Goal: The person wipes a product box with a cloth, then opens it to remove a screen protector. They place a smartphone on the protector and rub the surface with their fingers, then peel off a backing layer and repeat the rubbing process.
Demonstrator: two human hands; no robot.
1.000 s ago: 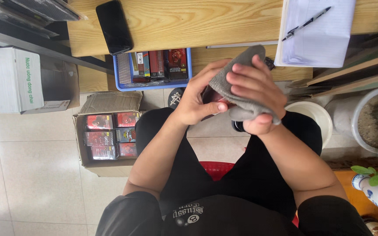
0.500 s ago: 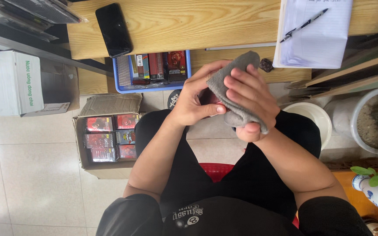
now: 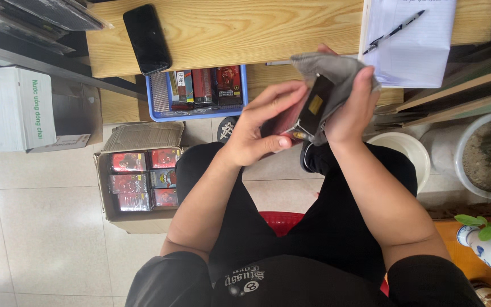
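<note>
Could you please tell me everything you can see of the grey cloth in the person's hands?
The soft grey cloth looks like thin, matt fabric. It is draped and folded over the top and far side of a small dark box with a gold patch, held up before the wooden desk. The right hand grips it against the box; the left hand holds the box's other side.

We see a wooden bench (image 3: 245, 28) carrying a black phone (image 3: 146, 38) and a white paper pad (image 3: 413, 42) with a pen (image 3: 396, 28); dark packets (image 3: 41, 14), perhaps plastic-wrapped, lie at its left end.
</note>
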